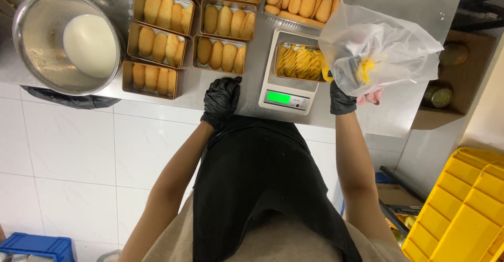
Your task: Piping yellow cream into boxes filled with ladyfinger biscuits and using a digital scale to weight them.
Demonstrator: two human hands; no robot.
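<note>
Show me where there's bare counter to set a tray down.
Bare steel counter lies right of the scale, under the plastic bag the right hand holds. A thin strip runs by the left hand. Trays crowd the middle; the bowl fills the left.

Both hands in matt black rubbery gloves, left hand [220, 100], right hand [342, 101]. Right one grips a thin translucent plastic bag [380, 52], crinkled, slightly glossy. Table [415, 10]: brushed steel, dull sheen. Bowl [37, 36] far left: polished metal, scuffed inside, smooth white cream in it. Trays [152, 79]: gold-toned metal, matt sponge fingers inside. Scale [286, 81]: white smooth plastic. Floor tiles [68, 146]: glossy white. Crate [462, 209] near right: yellow hard plastic. Apron [262, 173]: black matt cloth.
</note>
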